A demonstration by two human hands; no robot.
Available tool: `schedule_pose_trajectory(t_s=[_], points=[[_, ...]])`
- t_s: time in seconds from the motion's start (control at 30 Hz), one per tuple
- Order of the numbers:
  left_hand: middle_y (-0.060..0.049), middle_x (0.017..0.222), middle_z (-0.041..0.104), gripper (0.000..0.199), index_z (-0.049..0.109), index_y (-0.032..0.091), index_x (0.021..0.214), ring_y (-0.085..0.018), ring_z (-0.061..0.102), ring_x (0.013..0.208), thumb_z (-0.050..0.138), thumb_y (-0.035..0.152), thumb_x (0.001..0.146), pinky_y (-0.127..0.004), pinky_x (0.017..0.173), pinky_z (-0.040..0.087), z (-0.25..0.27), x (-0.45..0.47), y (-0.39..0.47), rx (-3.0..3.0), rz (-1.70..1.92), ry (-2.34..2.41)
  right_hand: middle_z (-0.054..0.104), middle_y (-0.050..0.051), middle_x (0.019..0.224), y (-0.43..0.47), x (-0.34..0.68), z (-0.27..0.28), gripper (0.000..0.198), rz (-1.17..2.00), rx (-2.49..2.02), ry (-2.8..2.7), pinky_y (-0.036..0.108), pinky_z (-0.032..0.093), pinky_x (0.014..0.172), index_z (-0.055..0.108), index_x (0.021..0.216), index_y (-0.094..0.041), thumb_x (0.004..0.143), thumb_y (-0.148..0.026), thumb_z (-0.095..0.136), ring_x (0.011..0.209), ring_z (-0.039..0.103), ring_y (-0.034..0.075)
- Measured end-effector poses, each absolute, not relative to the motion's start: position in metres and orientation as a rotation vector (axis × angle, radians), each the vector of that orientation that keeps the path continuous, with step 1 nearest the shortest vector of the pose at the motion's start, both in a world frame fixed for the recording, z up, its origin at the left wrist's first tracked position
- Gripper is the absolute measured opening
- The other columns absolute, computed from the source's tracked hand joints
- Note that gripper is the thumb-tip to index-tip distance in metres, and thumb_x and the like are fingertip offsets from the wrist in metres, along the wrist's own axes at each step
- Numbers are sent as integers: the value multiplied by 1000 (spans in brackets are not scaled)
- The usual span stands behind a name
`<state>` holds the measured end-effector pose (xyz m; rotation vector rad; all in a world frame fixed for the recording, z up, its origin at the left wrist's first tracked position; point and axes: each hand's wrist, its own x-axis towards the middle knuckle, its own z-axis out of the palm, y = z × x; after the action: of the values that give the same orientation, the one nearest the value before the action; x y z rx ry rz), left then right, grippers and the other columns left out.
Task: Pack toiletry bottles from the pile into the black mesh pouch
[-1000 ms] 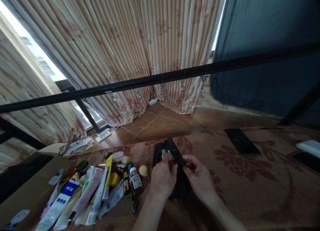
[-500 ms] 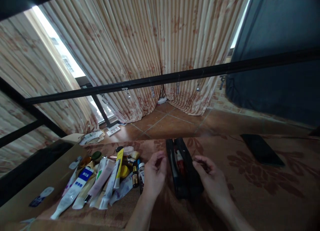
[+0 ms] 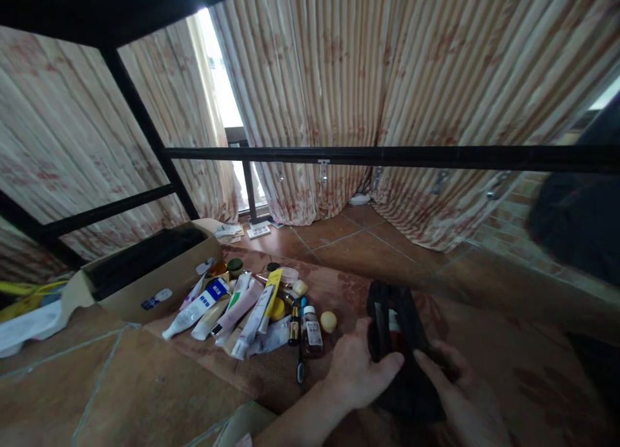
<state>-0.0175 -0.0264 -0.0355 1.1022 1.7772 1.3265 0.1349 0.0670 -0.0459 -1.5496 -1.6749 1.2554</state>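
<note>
A long black zip pouch (image 3: 409, 369) lies open on the brown patterned cloth, with a red item (image 3: 396, 337) showing inside it. My left hand (image 3: 356, 369) grips the pouch's left side, thumb over the edge of the opening and fingers mostly out of sight. On the other side, my right hand (image 3: 458, 385) holds the right wall; its fingertips are partly hidden in shadow. Left of my hands sit a round yellowish ball-shaped item (image 3: 328, 322), a small labelled bottle with a white cap (image 3: 312, 331) and a dark bottle with a gold label (image 3: 294, 324).
Several tubes, among them a blue-and-white tube (image 3: 198, 305) and a yellow one (image 3: 272, 295), lie piled with jars on the cloth (image 3: 271, 382). A cardboard box (image 3: 159, 276) with black contents stands behind at left. A black metal rail (image 3: 349, 154) crosses before the curtains.
The view has swung left, bringing the whole box and the tiled floor in. Both hands have closed in from beside the pouch onto its sides.
</note>
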Motion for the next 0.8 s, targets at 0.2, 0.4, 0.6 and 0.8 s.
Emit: schedule_pose_trajectory(t_s=[0.2,0.4,0.6,0.8], points=[[-2,97,72,43,61,25,116,-22,66,89,49,14,76,-33,86,51,-35,-24,-25,1199,1300,1891,77,8,87,68,131,-42,59,1307,-1601,-1642,35,56,66,69,105,-18,61,-57,65,85,71,30],[-2,95,72,43,62,23,115,-21,65,90,48,15,76,-31,83,51,-29,-39,-26,1169,1314,2007,77,6,81,61,122,-40,62,1390,-1518,-1543,31,57,61,69,105,-17,57,-56,70,80,72,29],[-3,84,70,35,66,21,111,-20,63,74,55,36,81,-30,70,49,-26,-39,-27,1095,1262,2102,77,8,90,61,122,-36,67,1299,-1551,-1668,31,56,66,70,101,-19,58,-70,65,87,71,29],[-2,75,66,48,63,21,116,-20,59,70,57,53,81,-31,64,45,-28,-38,-27,1060,1295,2169,77,8,90,64,126,-48,64,1248,-1587,-1631,33,56,61,70,102,-21,65,-72,61,83,72,30]])
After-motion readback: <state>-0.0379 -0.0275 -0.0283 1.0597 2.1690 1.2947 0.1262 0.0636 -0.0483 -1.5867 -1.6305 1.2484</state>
